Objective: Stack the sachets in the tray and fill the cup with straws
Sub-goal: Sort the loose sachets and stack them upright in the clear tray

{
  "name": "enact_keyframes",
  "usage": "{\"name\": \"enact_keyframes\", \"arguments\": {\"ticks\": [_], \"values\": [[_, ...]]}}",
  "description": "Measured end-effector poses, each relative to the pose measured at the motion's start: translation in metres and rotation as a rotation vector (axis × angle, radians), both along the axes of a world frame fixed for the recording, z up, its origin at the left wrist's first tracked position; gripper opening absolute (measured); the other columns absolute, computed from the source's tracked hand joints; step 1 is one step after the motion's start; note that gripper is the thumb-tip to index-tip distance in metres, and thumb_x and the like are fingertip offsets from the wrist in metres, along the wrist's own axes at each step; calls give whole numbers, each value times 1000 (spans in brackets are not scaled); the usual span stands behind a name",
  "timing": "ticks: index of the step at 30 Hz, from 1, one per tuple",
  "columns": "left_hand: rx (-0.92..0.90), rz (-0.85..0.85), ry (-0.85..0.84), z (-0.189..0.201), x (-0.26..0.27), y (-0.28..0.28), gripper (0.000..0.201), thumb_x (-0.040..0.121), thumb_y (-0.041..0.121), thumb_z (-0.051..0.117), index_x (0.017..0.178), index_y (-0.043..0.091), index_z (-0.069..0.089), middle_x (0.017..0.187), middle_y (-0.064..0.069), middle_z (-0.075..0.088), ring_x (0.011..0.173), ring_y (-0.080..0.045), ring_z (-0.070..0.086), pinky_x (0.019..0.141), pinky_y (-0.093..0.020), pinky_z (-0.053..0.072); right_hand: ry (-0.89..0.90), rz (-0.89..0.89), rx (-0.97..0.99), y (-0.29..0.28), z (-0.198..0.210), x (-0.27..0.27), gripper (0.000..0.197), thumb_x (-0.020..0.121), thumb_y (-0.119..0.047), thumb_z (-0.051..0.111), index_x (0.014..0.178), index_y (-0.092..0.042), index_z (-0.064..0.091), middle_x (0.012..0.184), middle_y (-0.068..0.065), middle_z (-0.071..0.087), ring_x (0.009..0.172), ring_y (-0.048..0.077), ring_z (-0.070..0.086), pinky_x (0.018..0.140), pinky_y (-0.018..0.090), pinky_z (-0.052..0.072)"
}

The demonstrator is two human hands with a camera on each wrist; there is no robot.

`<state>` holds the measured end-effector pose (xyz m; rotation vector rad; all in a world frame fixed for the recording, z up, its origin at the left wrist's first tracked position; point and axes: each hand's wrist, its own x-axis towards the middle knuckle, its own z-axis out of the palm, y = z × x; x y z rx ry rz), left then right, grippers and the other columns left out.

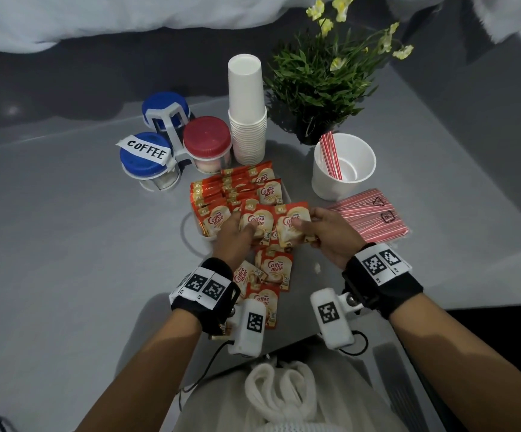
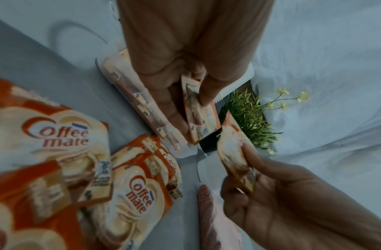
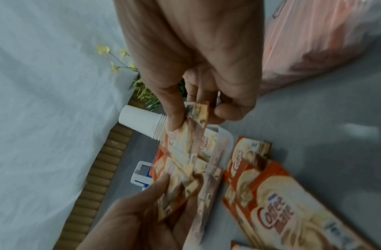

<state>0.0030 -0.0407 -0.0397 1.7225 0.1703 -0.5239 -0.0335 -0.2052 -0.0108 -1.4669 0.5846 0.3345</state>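
while a grey table carries everything, its far right corner is taken by a green plant with yellow flowers. a tall stack of white paper cups is set just left of the plant, and a rack of three jars, two blue-lidded and one red-lidded, one labelled "coffee", is placed left of that. a white cup near the plant is seen to hold a few red-striped straws, and a clear pack of straws is laid just in front of it. rows of sachets are stood upright in the tray, between jars and cup. loose sachets are scattered flat on the table nearer the person. over the tray's near edge, one sachet is pinched between thumb and fingers of the left hand, and a second sachet is pinched likewise by the right hand, the two sachets being held side by side, edges overlapping.
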Motion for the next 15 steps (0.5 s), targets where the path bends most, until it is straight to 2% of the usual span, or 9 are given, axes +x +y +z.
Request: {"name": "enact_keyframes", "arguments": {"ticks": [3,4,6,8,9,12,13,15], "values": [[-39,-4,11,4,-1,-5,26,96,15,44,120,12,54,122,-16,60,114,-33,57,99,-53,45,32,-84,184,11,1,5,28,86,-4,59,113,0,57,95,10,66,82,20,64,64,25,55],[-48,-5,11,7,-1,-7,27,96,16,43,121,12,53,123,-16,59,114,-33,56,99,-53,45,38,-98,192,15,1,6,31,85,-4,60,115,1,56,97,10,66,83,20,64,65,25,55],[-60,-8,3,12,-2,-10,28,98,17,40,123,10,51,123,-13,59,113,-30,57,95,-51,48,40,-78,43,19,-1,9,34,82,-9,65,114,0,58,95,8,68,78,18,64,59,20,52],[-83,-2,17,17,-4,-11,27,99,16,38,123,10,48,119,-9,58,108,-26,58,86,-43,54,12,-19,-176,22,-3,11,30,81,-16,68,109,-6,63,88,0,67,72,9,62,53,14,47],[-90,-4,18,17,-5,-11,26,98,16,39,122,10,47,117,-8,58,108,-25,58,85,-40,54,-3,16,-271,23,-4,12,28,82,-19,68,108,-8,65,89,-1,67,74,9,62,57,16,48],[-61,-29,-17,15,-10,-10,30,96,17,44,125,10,45,123,-10,58,115,-28,56,98,-48,47,-56,102,-441,30,-3,11,25,89,-20,59,106,-3,65,97,8,69,88,21,66,79,33,54],[-47,-42,-31,14,-11,-10,30,95,16,46,125,10,45,122,-11,58,115,-28,55,99,-50,46,-68,125,-473,32,-4,12,24,90,-18,56,104,0,65,95,13,69,85,24,66,80,36,54],[-14,-58,-57,11,-12,-11,30,94,10,46,124,9,44,116,-9,57,112,-27,55,99,-49,45,-67,177,-526,37,-7,12,23,92,-10,50,99,5,65,80,14,66,66,20,63,69,32,52]]}}
